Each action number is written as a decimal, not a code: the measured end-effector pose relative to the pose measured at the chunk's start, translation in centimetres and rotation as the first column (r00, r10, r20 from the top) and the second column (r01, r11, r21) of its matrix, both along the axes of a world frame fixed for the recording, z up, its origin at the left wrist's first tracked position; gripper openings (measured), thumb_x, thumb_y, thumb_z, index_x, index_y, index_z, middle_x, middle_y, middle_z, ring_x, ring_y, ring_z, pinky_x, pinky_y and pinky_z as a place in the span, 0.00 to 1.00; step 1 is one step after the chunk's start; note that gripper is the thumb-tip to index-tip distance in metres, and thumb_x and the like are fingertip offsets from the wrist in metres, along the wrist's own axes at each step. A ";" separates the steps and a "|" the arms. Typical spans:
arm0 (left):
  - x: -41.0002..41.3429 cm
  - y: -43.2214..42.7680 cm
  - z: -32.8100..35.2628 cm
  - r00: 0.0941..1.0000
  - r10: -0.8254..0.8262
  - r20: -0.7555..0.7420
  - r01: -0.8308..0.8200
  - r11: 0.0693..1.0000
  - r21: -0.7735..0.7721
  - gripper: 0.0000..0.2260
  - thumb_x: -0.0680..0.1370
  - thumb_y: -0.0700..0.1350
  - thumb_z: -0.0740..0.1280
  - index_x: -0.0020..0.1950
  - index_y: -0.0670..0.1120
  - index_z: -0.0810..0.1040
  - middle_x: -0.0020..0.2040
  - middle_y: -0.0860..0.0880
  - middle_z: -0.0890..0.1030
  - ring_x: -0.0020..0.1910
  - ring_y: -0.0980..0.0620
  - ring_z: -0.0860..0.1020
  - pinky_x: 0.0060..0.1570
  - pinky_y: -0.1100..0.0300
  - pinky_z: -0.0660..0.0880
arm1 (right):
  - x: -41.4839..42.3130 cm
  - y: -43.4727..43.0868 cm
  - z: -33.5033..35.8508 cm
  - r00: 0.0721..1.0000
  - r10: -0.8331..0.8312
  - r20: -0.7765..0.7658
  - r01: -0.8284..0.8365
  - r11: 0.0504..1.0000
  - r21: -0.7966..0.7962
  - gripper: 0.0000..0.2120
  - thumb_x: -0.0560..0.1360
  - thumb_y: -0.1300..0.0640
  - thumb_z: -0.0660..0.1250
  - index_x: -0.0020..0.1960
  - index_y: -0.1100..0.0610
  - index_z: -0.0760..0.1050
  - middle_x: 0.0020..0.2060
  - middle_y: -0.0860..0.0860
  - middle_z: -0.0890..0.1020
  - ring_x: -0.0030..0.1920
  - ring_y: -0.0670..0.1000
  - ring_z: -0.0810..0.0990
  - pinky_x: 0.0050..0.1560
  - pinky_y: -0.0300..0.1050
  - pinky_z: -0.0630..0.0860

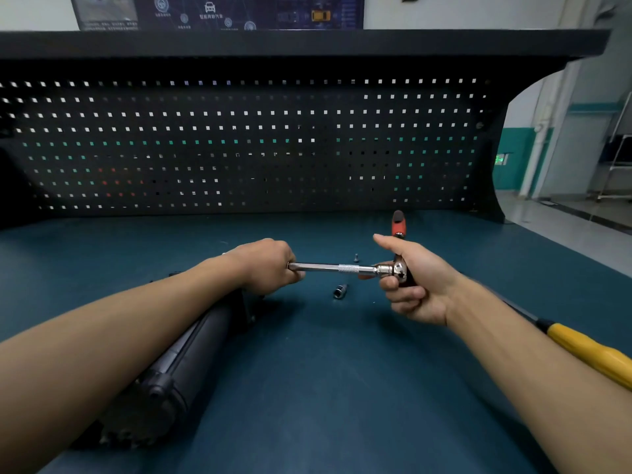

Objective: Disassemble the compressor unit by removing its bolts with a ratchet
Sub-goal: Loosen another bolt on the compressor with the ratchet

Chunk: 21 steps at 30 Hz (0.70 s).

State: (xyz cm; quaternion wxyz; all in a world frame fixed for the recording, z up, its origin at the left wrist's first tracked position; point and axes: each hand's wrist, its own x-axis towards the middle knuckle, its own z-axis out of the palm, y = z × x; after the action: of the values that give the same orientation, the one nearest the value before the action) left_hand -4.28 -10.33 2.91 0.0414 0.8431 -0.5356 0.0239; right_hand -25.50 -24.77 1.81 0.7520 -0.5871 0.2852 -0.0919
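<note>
Our right hand (420,289) clasps the red-and-black-handled chrome ratchet (398,269) at frame centre; our left hand (266,265) grips its steel extension bar (325,267). The black cylindrical compressor unit (205,336), lower left, looks heavy and rigid; we'd steady its body.

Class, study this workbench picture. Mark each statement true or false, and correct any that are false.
1. The left hand grips the bar while the right hand holds the ratchet. True.
2. No socket lies on the table. False: a loose socket lies on it, just below the bar.
3. The compressor lies on its side under the left forearm. True.
4. The tool under the right forearm has a green handle. False: its handle is yellow.
</note>
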 end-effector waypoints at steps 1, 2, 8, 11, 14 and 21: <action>0.0 0.0 0.0 1.000 0.002 0.002 -0.002 1.000 0.001 0.21 0.80 0.57 0.63 0.32 0.46 0.69 0.29 0.50 0.72 0.31 0.50 0.70 0.29 0.58 0.62 | 0.0 0.1 0.0 1.000 0.004 -0.009 -0.004 1.000 -0.012 0.21 0.76 0.36 0.65 0.41 0.55 0.71 0.23 0.48 0.69 0.16 0.43 0.57 0.17 0.34 0.54; 0.0 0.0 0.0 1.000 0.003 0.008 -0.003 1.000 0.004 0.21 0.80 0.57 0.63 0.33 0.46 0.69 0.30 0.50 0.73 0.31 0.50 0.70 0.29 0.58 0.62 | 0.0 0.1 0.0 1.000 0.006 -0.022 -0.007 0.999 -0.037 0.20 0.77 0.37 0.66 0.44 0.54 0.72 0.23 0.48 0.69 0.16 0.43 0.58 0.17 0.35 0.55; 0.0 0.0 0.0 0.999 -0.002 0.040 0.002 1.000 0.013 0.21 0.79 0.59 0.64 0.32 0.46 0.70 0.30 0.50 0.73 0.31 0.51 0.71 0.29 0.58 0.62 | -0.2 0.2 -0.5 0.999 -0.049 0.007 0.048 0.932 -0.359 0.16 0.74 0.43 0.73 0.45 0.57 0.82 0.25 0.53 0.75 0.20 0.46 0.65 0.21 0.36 0.61; 0.1 0.1 -0.1 0.999 -0.004 0.049 0.004 1.000 0.015 0.21 0.79 0.59 0.64 0.32 0.46 0.70 0.30 0.50 0.74 0.32 0.50 0.72 0.29 0.58 0.63 | -0.4 0.1 -0.6 0.997 -0.007 0.074 0.046 0.839 -0.542 0.14 0.74 0.45 0.74 0.38 0.55 0.84 0.26 0.55 0.77 0.23 0.49 0.68 0.24 0.37 0.64; 0.1 0.0 -0.2 0.999 -0.008 0.051 0.007 1.000 0.018 0.21 0.79 0.59 0.64 0.33 0.46 0.71 0.30 0.50 0.74 0.33 0.50 0.73 0.30 0.58 0.64 | -0.5 0.0 -0.7 0.997 0.019 0.074 0.040 0.696 -0.717 0.13 0.75 0.46 0.74 0.36 0.53 0.83 0.26 0.53 0.80 0.23 0.46 0.71 0.26 0.37 0.68; 0.3 0.0 -0.2 0.999 -0.006 0.049 0.006 1.000 0.012 0.22 0.79 0.60 0.64 0.32 0.46 0.70 0.29 0.50 0.73 0.32 0.51 0.72 0.29 0.58 0.63 | -0.4 -0.5 -1.4 0.992 -0.011 0.128 0.120 0.438 -0.891 0.07 0.74 0.43 0.74 0.38 0.42 0.84 0.30 0.52 0.82 0.29 0.44 0.75 0.33 0.39 0.72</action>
State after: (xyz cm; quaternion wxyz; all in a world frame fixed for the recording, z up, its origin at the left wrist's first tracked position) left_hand -4.01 -10.34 2.67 0.0235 0.8409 -0.5391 0.0414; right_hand -25.91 -25.27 0.45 0.3370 -0.8788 0.1767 -0.2880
